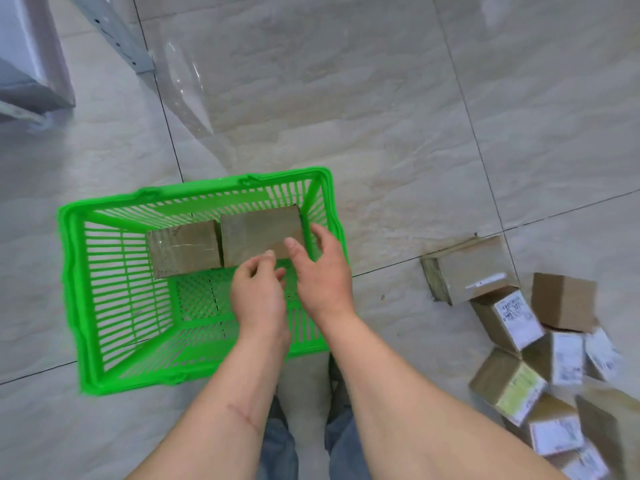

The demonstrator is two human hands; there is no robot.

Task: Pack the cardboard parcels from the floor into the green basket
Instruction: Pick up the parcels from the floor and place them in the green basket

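Note:
A green basket stands on the tiled floor in front of me. Two cardboard parcels lie side by side against its far wall: a smaller one on the left and a larger one on the right. My left hand hovers over the basket just in front of the larger parcel, fingers loosely curled, holding nothing. My right hand is spread open at the parcel's right front corner, thumb near its top; contact is unclear. Several more parcels lie in a heap on the floor to the right.
A grey metal shelf leg and a grey unit stand at the upper left. My jeans-clad legs show at the bottom. Pale floor tiles extend beyond the basket.

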